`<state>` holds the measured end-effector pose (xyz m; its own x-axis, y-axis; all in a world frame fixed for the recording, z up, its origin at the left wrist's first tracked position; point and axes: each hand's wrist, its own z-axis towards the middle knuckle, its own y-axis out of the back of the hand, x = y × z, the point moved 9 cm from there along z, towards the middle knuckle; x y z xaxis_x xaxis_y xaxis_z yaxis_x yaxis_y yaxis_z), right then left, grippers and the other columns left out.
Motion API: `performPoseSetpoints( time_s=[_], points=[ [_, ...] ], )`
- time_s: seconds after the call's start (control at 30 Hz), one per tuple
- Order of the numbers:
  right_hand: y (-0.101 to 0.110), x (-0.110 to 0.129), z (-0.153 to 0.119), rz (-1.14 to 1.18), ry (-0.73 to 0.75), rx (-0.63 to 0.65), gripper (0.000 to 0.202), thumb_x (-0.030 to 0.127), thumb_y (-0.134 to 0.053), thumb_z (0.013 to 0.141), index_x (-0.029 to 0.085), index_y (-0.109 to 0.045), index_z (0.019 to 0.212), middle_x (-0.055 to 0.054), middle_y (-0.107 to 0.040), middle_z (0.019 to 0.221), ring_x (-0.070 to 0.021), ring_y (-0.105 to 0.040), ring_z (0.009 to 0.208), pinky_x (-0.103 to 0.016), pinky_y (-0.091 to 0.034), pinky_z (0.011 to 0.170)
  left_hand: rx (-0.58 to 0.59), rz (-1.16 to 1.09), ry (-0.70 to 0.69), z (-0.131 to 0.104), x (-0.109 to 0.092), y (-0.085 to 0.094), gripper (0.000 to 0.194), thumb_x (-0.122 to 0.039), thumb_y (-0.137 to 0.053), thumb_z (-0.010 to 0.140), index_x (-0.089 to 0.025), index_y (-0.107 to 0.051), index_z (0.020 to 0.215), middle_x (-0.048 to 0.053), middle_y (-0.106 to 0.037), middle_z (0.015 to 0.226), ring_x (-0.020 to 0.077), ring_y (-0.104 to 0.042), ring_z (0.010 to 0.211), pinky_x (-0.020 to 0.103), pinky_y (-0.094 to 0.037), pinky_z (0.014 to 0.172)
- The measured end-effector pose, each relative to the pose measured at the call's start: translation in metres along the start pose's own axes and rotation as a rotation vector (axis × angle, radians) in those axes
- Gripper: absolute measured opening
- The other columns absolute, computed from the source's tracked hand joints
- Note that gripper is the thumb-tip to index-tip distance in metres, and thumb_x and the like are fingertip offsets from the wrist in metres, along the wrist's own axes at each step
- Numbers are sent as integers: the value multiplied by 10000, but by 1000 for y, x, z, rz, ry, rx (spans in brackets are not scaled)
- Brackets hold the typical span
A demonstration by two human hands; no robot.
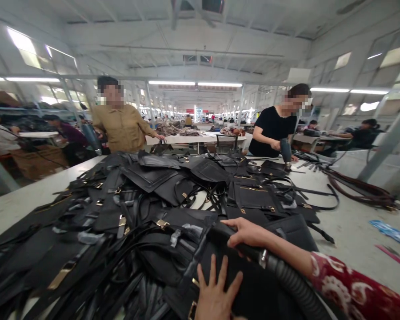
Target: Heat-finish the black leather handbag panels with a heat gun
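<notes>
My right hand [248, 234] is wrapped round the black nozzle [253, 252] of a ribbed hose [295, 284], which has a metal clamp where the two join. The nozzle's front end lies over the upper edge of a black handbag [256, 289]. Flat on that same bag rests my left hand [216, 291], fingers spread, just below and left of the nozzle. Gold-coloured hardware shows on the bag by the left hand. Many more black bags [150, 178] with straps and gold buckles lie heaped around both hands.
Beyond the heap, one person in tan [120, 126] stands left; another in black [273, 129] holds a grey handheld tool [286, 153]. On the white table [350, 222] at right lie brown straps [360, 189], a blue patterned item [391, 233] and a pink item [395, 257].
</notes>
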<state>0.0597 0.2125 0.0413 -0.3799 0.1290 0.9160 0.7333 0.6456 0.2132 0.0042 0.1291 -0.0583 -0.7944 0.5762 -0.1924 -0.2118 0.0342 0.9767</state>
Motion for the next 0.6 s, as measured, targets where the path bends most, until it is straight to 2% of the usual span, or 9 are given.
performPoseSetpoints(
  time_s=[0.1, 0.2, 0.27, 0.37, 0.47, 0.53, 0.6],
  points=[
    [-3, -2, 36, -19, -27, -19, 641, 112, -577, 586, 260, -459, 1198, 66, -580, 505, -92, -514, 333, -176, -418, 355, -27, 0, -5, -7, 6, -9, 668, -510, -455, 756, -475, -60, 1294, 78, -140, 1418, 474, -181, 1218, 787, -156, 768],
    [3, 5, 64, -37, 7, -102, 627, 131, -566, 616, 245, -436, 1219, 69, -560, 507, -92, -521, 361, -169, -407, 360, -48, -39, -45, -9, 4, -10, 729, -572, -456, 720, -457, -31, 1302, 76, -78, 1428, 471, -130, 1233, 790, -127, 777],
    [11, 15, 68, -49, 46, -177, 660, 150, -556, 642, 236, -367, 1269, 71, -552, 528, -88, -515, 383, -168, -403, 364, -54, -71, -58, -11, 2, -8, 732, -607, -426, 713, -444, -31, 1307, 75, -59, 1433, 460, -102, 1244, 784, -110, 792],
    [14, 27, 49, -67, 81, -227, 722, 169, -545, 663, 227, -261, 1324, 68, -561, 569, -83, -504, 394, -172, -403, 372, -42, -124, -68, -13, -2, -1, 752, -654, -393, 693, -415, -55, 1321, 91, -60, 1437, 442, -73, 1258, 769, -86, 824],
    [-12, 24, 15, -83, 45, -89, 732, 142, -581, 610, 228, -337, 1295, 49, -606, 612, -93, -512, 388, -181, -398, 369, -24, -180, -78, -16, -9, 7, 790, -671, -392, 680, -356, -89, 1338, 127, -76, 1436, 404, -67, 1274, 713, -93, 899],
    [-42, 17, -1, -98, 31, 65, 698, 107, -588, 570, 233, -430, 1238, 47, -628, 667, -90, -518, 416, -181, -407, 403, -17, -219, -93, -18, -14, 13, 753, -637, -376, 720, -295, -137, 1346, 140, -166, 1421, 353, -115, 1284, 627, -123, 972],
    [-67, 11, -5, -114, 36, 157, 652, 86, -587, 548, 220, -499, 1180, 56, -624, 675, -83, -512, 451, -171, -404, 439, -24, -246, -90, -21, -18, 19, 701, -602, -365, 752, -256, -199, 1339, 126, -285, 1380, 309, -194, 1273, 544, -147, 1017]
  ],
)
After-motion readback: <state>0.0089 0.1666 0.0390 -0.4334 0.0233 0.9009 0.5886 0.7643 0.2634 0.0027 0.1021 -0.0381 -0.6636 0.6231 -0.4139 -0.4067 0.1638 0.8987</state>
